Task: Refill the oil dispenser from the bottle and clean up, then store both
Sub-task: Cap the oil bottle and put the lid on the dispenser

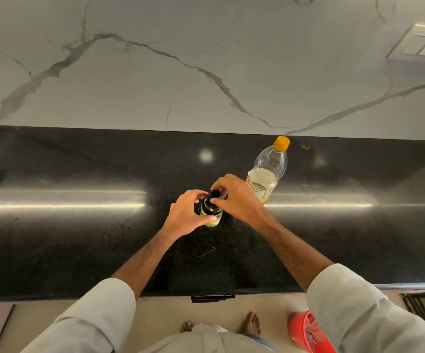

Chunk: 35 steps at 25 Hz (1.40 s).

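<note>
On the black counter (79,225), near its middle, the left hand (186,215) is gripping the oil dispenser (211,212); the right hand (234,197) is pinching its black cap (215,193); glass, probably slippery; oil bottle (267,171) standing just right.

On the black polished stone counter (79,225) stand one clear plastic oil bottle with a yellow cap (270,169) near its back edge and one small glass dispenser with a black top (211,212), with two bare hands, left (188,212) and right (237,197), on it.
</note>
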### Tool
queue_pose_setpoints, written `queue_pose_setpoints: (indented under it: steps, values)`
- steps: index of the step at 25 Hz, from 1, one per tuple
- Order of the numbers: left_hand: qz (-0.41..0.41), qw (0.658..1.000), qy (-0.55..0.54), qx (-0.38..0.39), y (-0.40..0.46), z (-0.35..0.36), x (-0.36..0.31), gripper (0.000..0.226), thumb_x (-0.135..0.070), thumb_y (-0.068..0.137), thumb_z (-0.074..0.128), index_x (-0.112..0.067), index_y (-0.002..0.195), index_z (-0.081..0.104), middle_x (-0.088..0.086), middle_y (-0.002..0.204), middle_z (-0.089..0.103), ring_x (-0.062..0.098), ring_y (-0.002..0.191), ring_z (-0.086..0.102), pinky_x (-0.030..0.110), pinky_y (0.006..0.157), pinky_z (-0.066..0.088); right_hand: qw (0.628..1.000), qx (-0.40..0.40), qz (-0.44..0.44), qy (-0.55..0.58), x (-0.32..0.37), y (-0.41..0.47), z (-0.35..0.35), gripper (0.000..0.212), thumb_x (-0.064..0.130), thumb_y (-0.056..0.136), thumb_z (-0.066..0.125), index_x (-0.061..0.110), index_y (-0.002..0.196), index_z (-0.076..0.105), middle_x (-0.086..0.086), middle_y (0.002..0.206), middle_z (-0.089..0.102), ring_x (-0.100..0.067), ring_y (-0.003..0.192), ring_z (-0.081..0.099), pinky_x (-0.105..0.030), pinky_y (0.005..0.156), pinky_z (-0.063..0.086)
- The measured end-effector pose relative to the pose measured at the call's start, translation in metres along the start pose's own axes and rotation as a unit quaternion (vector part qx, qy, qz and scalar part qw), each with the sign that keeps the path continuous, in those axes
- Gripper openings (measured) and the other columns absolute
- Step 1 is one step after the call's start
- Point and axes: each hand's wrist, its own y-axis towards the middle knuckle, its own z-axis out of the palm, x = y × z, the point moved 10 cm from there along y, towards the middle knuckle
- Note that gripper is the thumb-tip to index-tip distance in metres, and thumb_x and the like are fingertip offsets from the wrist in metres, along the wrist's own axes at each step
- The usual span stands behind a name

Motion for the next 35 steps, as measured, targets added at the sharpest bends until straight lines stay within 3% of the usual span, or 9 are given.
queue_pose_setpoints:
  steps: [5,12,20,22,25,30,35]
  values:
    - [0.011,1.000,-0.012,-0.008,0.002,0.005,0.003,0.063,-0.068,0.062,0.071,-0.044,0.117,0.052,-0.025,0.111,0.057,0.000,0.110,0.056,0.046,0.102,0.049,0.999,0.024,0.003,-0.025,0.003,0.000,0.004,0.024,0.020,0.085,0.079,0.019,0.108,0.071,0.007,0.100,0.058,-0.004,0.084,0.060,-0.016,0.075,0.049]
    - [0.030,0.999,-0.023,-0.026,0.002,0.001,0.001,0.056,-0.067,0.063,0.072,-0.052,0.111,0.047,-0.025,0.110,0.059,0.001,0.109,0.057,0.048,0.101,0.048,0.989,0.089,0.006,-0.115,0.013,0.010,0.011,0.024,0.022,0.091,0.074,0.015,0.114,0.070,0.003,0.105,0.055,-0.014,0.089,0.059,-0.034,0.081,0.056]
    - [0.031,0.999,-0.021,-0.034,0.002,0.002,0.003,0.060,-0.061,0.066,0.077,-0.041,0.117,0.054,-0.021,0.113,0.059,0.003,0.111,0.057,0.049,0.103,0.046,0.989,0.073,0.062,-0.110,0.010,0.008,0.007,0.028,0.025,0.087,0.079,0.014,0.111,0.071,0.001,0.104,0.058,-0.016,0.092,0.063,-0.032,0.081,0.056]
    - [0.029,0.999,-0.009,-0.032,0.001,0.002,0.002,0.061,-0.059,0.069,0.079,-0.041,0.121,0.053,-0.022,0.116,0.058,0.004,0.114,0.056,0.051,0.105,0.043,0.988,0.082,0.060,-0.119,0.010,0.006,0.008,0.038,0.032,0.085,0.081,0.014,0.117,0.070,0.000,0.107,0.060,-0.018,0.096,0.065,-0.033,0.082,0.057]
    - [0.023,0.999,0.029,-0.018,-0.004,0.002,0.002,0.081,-0.063,0.071,0.078,-0.039,0.141,0.043,-0.018,0.132,0.055,0.008,0.123,0.053,0.052,0.108,0.040,0.992,0.068,0.061,-0.088,0.007,-0.006,0.002,0.070,0.048,0.085,0.078,0.015,0.142,0.056,-0.002,0.124,0.058,-0.017,0.111,0.061,-0.035,0.091,0.056]
    - [0.015,0.992,0.104,-0.070,-0.045,-0.012,-0.005,0.083,-0.058,0.079,0.075,-0.035,0.149,0.036,-0.011,0.146,0.047,0.015,0.135,0.046,0.051,0.111,0.037,0.983,-0.012,-0.062,-0.173,0.030,-0.038,-0.018,0.063,0.046,0.095,0.064,0.022,0.150,0.044,0.000,0.140,0.052,-0.023,0.129,0.048,-0.042,0.107,0.043]
    - [0.013,0.968,0.219,-0.120,-0.118,-0.019,-0.005,0.081,-0.059,0.088,0.065,-0.031,0.154,0.029,-0.005,0.157,0.036,0.018,0.145,0.036,0.048,0.116,0.032,0.962,0.008,-0.172,-0.213,0.060,-0.076,0.020,0.071,0.052,0.095,0.060,0.022,0.155,0.037,-0.004,0.157,0.040,-0.026,0.148,0.034,-0.051,0.125,0.020]
